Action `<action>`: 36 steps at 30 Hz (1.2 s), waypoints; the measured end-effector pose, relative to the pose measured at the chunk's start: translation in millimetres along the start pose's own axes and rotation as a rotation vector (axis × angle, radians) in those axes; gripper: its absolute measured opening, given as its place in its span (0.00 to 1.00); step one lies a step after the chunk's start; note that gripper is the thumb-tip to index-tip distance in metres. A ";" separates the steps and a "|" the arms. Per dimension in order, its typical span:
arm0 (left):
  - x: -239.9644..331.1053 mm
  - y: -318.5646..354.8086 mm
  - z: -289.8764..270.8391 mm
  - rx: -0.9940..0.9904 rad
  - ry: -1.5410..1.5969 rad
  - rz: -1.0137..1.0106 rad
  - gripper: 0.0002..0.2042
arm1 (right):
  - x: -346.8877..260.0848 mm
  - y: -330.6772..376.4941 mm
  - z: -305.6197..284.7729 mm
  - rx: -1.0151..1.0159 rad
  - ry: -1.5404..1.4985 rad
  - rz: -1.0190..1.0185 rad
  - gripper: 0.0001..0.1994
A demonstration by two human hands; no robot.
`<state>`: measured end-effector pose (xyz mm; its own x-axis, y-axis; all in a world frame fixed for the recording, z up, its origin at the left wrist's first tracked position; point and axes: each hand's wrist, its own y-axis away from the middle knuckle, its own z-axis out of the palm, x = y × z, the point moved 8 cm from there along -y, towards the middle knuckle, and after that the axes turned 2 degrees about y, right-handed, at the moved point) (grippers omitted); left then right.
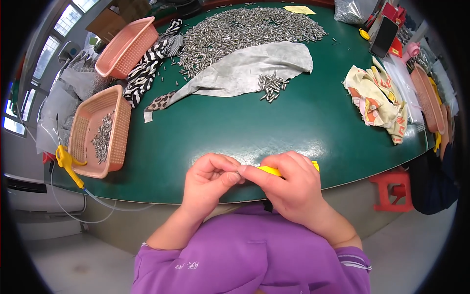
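Handwork at 6 o'clock: small metal piece brought to yellow tool

Clock positions are taken from the centre of the head view. From my remote post I find both hands at 6 o'clock, above the near edge of the green counter [196,127]. The left hand [208,177] is pinched narrow on what appears to be a small metal piece [239,172], mostly hidden. The right hand [297,182] is wrapped round a yellow tool [270,171], one fingertip meeting the left fingertips. I cannot make out the tool's working end.

Stock noted: a large heap of metal pieces [245,29] at 12 o'clock, beyond a grey cloth [225,73]; a small cluster [272,87] at 1 o'clock, across the cloth's near edge; more in a pink basket [122,132] at 9 o'clock.

In my judgement, the step in hand is working or checking a single piece with the tool. The next move calls for a steady left pinch and fine right-hand alignment; a slip at the fingertips is the likeliest fault.
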<state>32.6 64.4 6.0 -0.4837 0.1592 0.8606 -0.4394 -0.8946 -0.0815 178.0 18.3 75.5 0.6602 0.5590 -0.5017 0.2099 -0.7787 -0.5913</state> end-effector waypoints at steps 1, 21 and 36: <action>0.3 -0.3 4.3 -0.034 -0.001 -0.012 0.05 | -0.5 -1.1 -1.3 0.026 0.074 -0.015 0.21; -3.0 0.5 0.4 -0.039 -0.024 -0.040 0.05 | 4.1 3.0 0.0 0.020 -0.136 0.010 0.23; -1.1 0.2 1.6 -0.028 -0.096 -0.065 0.04 | -7.2 1.3 -2.8 0.036 0.207 -0.091 0.23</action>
<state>34.2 63.4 5.8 -0.3796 0.1742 0.9086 -0.4887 -0.8717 -0.0370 175.5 12.4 80.1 0.7746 0.5529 -0.3072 0.2516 -0.7149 -0.6524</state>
